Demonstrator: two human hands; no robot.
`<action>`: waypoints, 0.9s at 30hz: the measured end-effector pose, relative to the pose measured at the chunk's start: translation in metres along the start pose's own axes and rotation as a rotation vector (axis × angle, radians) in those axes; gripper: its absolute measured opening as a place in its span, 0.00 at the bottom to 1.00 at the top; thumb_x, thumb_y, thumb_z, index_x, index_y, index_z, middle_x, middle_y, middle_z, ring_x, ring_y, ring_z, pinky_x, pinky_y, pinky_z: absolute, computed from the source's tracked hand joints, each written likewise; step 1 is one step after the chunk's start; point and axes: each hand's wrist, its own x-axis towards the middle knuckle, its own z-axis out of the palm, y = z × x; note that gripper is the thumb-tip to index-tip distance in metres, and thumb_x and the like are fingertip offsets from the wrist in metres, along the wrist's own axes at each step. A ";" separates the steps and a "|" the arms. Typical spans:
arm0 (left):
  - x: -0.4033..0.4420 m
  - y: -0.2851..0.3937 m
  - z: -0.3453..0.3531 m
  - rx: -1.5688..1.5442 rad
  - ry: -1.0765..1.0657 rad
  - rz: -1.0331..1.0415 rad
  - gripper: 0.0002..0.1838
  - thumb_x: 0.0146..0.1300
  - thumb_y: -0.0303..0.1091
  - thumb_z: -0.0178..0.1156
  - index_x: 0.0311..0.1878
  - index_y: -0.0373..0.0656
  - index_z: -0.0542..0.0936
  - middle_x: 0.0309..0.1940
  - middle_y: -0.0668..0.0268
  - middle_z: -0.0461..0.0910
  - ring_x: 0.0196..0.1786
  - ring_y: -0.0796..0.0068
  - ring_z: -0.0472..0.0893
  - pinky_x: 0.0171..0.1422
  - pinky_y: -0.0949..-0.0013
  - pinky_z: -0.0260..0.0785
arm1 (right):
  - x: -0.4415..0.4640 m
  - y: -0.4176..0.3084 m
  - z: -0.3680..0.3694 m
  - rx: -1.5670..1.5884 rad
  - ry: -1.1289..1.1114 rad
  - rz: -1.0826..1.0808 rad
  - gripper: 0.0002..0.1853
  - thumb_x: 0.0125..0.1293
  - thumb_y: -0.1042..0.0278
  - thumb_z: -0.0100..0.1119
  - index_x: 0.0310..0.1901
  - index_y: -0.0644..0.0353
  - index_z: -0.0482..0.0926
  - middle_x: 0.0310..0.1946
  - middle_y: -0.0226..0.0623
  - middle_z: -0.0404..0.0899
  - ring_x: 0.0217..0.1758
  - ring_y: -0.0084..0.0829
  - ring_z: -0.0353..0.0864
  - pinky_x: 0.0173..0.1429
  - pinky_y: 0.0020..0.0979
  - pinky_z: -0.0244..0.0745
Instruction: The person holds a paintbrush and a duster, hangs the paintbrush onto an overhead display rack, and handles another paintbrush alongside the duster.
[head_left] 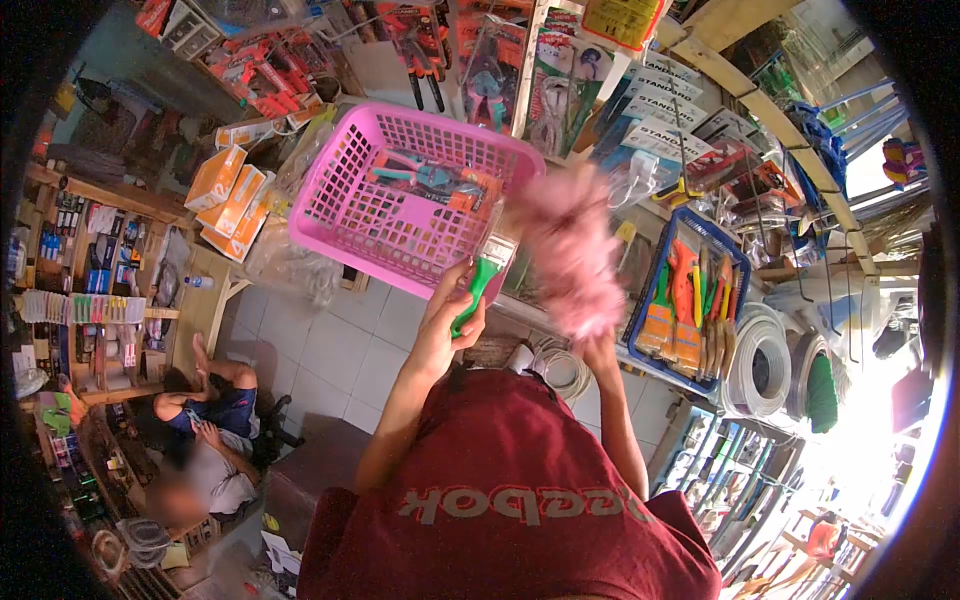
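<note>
Clearly, the left hand [438, 326] gripped a slanted green-handled paintbrush [484, 283] — left of the fluffy pink duster [573, 252] the right hand [600, 350] held.

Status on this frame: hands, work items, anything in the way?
Left hand gripping green-handled brush at pink basket. Right hand holding pink duster, blurred. Packaged tools inside basket. No obvious obstruction.

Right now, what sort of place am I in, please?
Probably a hardware shop: packaged tools with teal handles in a rectangular pink plastic basket and pale grey coils of cable or hose suggest it.
</note>
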 end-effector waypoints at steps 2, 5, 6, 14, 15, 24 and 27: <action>-0.001 -0.001 0.000 -0.006 0.003 -0.017 0.24 0.68 0.37 0.45 0.66 0.48 0.60 0.18 0.70 0.60 0.14 0.86 0.55 0.16 0.80 0.45 | 0.002 -0.027 0.009 0.187 0.030 0.072 0.26 0.56 0.69 0.62 0.58 0.62 0.70 0.56 0.43 0.74 0.60 0.38 0.71 0.65 0.39 0.63; 0.000 -0.004 -0.004 0.011 0.037 -0.072 0.24 0.68 0.36 0.45 0.67 0.49 0.59 0.18 0.70 0.60 0.13 0.86 0.54 0.16 0.80 0.45 | 0.009 -0.051 0.010 -0.310 -0.133 -0.161 0.22 0.57 0.73 0.59 0.55 0.63 0.73 0.55 0.42 0.75 0.57 0.36 0.74 0.64 0.38 0.64; 0.003 -0.007 -0.011 0.039 0.078 -0.103 0.24 0.68 0.36 0.44 0.67 0.49 0.59 0.18 0.70 0.60 0.13 0.86 0.53 0.16 0.80 0.45 | 0.009 -0.056 0.010 -0.171 -0.087 -0.114 0.22 0.57 0.73 0.59 0.55 0.63 0.73 0.54 0.42 0.76 0.57 0.36 0.74 0.64 0.37 0.65; 0.004 0.004 0.002 -0.025 -0.072 -0.018 0.24 0.68 0.38 0.44 0.67 0.51 0.60 0.18 0.71 0.60 0.12 0.85 0.53 0.16 0.80 0.47 | 0.015 -0.052 0.012 -0.280 -0.106 0.060 0.24 0.59 0.67 0.61 0.57 0.62 0.71 0.53 0.47 0.75 0.58 0.42 0.73 0.63 0.39 0.66; 0.005 -0.003 -0.004 0.026 0.000 -0.024 0.24 0.68 0.38 0.44 0.67 0.51 0.60 0.18 0.71 0.60 0.12 0.85 0.53 0.16 0.80 0.47 | 0.011 -0.063 0.006 -0.317 -0.230 0.113 0.28 0.59 0.66 0.62 0.60 0.63 0.67 0.58 0.47 0.71 0.62 0.41 0.70 0.65 0.40 0.64; 0.009 0.006 0.001 0.028 -0.096 -0.002 0.25 0.67 0.42 0.47 0.65 0.45 0.60 0.18 0.72 0.61 0.16 0.87 0.55 0.17 0.81 0.45 | 0.003 -0.011 0.018 -0.228 0.051 0.092 0.16 0.58 0.65 0.58 0.45 0.67 0.79 0.41 0.40 0.82 0.49 0.32 0.79 0.57 0.33 0.70; 0.010 -0.005 -0.015 0.059 -0.034 -0.047 0.25 0.67 0.41 0.47 0.65 0.46 0.60 0.18 0.71 0.60 0.15 0.87 0.55 0.16 0.81 0.45 | 0.004 -0.067 0.021 -0.086 0.015 0.042 0.17 0.60 0.67 0.57 0.50 0.63 0.77 0.48 0.43 0.80 0.54 0.33 0.77 0.59 0.33 0.69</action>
